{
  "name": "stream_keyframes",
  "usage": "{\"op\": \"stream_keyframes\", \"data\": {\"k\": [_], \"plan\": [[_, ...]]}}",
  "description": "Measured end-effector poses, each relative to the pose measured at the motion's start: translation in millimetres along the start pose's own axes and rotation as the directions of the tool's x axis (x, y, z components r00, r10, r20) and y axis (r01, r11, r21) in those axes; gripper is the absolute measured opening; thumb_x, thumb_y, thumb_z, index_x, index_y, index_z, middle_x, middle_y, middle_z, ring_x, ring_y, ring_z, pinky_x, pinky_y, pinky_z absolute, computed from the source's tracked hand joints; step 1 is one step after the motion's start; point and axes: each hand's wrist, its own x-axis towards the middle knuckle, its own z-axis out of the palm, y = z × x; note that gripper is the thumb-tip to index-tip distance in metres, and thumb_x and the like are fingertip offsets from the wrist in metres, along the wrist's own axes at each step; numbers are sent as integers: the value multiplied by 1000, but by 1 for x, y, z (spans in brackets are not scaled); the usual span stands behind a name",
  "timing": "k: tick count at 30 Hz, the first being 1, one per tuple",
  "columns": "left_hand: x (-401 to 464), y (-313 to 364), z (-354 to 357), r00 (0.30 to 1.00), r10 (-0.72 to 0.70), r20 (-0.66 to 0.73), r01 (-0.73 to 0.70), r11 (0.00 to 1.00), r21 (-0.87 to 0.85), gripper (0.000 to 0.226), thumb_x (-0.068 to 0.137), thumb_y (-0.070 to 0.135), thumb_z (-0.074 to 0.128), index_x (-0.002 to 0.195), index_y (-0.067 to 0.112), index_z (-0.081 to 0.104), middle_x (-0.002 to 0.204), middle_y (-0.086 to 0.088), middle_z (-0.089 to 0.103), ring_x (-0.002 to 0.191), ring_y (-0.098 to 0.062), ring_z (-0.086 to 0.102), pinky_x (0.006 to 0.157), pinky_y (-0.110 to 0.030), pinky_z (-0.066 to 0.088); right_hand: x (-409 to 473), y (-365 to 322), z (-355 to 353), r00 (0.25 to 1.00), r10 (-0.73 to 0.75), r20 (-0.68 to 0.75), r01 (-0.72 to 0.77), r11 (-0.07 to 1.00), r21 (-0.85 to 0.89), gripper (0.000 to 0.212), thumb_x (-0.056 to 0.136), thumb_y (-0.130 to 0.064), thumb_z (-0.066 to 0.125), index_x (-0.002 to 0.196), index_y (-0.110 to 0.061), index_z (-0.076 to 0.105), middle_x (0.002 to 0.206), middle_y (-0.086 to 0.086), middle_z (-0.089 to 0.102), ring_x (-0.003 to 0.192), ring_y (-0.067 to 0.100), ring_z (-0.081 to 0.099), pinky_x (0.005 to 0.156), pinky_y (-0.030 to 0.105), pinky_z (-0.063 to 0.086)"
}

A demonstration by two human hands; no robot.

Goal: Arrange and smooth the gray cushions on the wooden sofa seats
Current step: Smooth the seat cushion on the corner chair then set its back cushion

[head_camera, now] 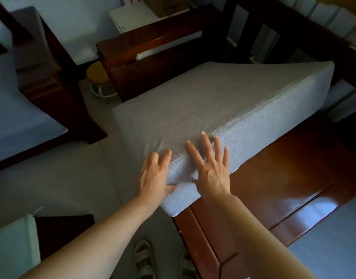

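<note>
A thick gray cushion (pixel 203 105) lies askew and tilted on the wooden sofa seat (pixel 283 178), its near corner hanging out past the seat's front edge. My left hand (pixel 155 176) grips that near corner, fingers curled over the seam onto the wide face and thumb pressed against the narrow side face. My right hand (pixel 211 168) lies flat on the side face, fingers spread and straight, their tips reaching the seam. Where the hands press, the fabric wrinkles slightly.
The sofa's armrest (pixel 153 47) and slatted back (pixel 273 27) stand behind the cushion. A second gray cushion (pixel 332 240) lies at the lower right, and another (pixel 22 109) on the sofa at left. A round stool (pixel 97 76) stands on the floor. My sandalled feet (pixel 144 258) are below.
</note>
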Motion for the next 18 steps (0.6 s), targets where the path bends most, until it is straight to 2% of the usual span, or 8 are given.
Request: {"op": "stream_keyframes", "data": {"k": [2, 5, 6, 8, 10, 13, 15, 18], "plan": [[-1, 0, 3, 998, -29, -57, 29, 1000, 0, 98, 69, 48, 76, 149, 31, 21, 119, -2, 34, 116, -20, 36, 84, -33, 46, 16, 8, -1, 994, -93, 52, 94, 995, -34, 111, 43, -27, 95, 141, -25, 41, 150, 8, 34, 141, 38, 20, 109, 61, 19], [-2, -3, 14, 981, -93, -170, 77, 992, -96, 99, 58, 38, 87, 143, 36, 36, 120, -3, 34, 110, -23, 36, 75, -38, 51, 25, 12, 5, 989, -132, 64, 134, 991, -29, 111, 39, -31, 96, 137, -22, 44, 142, 8, 43, 139, 36, 24, 96, 69, 35], [0, -4, 19, 978, -124, -167, 102, 985, -137, 101, 58, 35, 88, 143, 39, 34, 128, -4, 32, 116, -26, 36, 79, -39, 52, 26, 12, 7, 990, -133, 53, 135, 990, -29, 112, 38, -32, 96, 136, -21, 43, 140, 8, 44, 138, 35, 25, 92, 70, 38], [3, -5, 26, 978, -186, -97, 165, 968, -188, 102, 67, 35, 83, 146, 46, 20, 148, -7, 16, 134, -27, 29, 91, -40, 47, 29, 10, 12, 989, -143, 26, 144, 989, -34, 114, 35, -34, 96, 135, -21, 42, 137, 9, 45, 136, 35, 27, 88, 70, 41], [9, -8, 30, 977, -204, -58, 191, 966, -175, 102, 72, 37, 80, 146, 47, 11, 154, -8, 6, 141, -26, 21, 98, -39, 43, 36, 9, 19, 987, -160, -15, 159, 986, -49, 113, 32, -36, 96, 132, -21, 45, 133, 8, 44, 133, 34, 30, 88, 70, 40], [22, -15, 30, 969, -223, -107, 202, 964, -172, 98, 68, 36, 82, 143, 40, 20, 145, -6, 15, 135, -24, 27, 93, -33, 46, 46, 8, 28, 982, -183, -56, 179, 982, -69, 111, 30, -39, 96, 129, -21, 47, 129, 8, 43, 129, 33, 34, 89, 70, 39], [33, -22, 32, 958, -246, -146, 219, 959, -179, 94, 60, 34, 87, 135, 34, 31, 132, -4, 26, 122, -23, 34, 81, -31, 49, 55, 5, 34, 979, -190, -72, 184, 979, -87, 110, 30, -40, 95, 127, -21, 48, 126, 8, 42, 127, 32, 35, 89, 70, 39], [46, -31, 37, 943, -249, -220, 203, 956, -213, 83, 44, 30, 93, 113, 23, 48, 109, -3, 39, 100, -23, 39, 64, -31, 47, 66, 0, 43, 980, -172, -96, 166, 984, -70, 109, 28, -38, 96, 125, -20, 49, 122, 8, 42, 123, 32, 37, 89, 68, 40]]}}
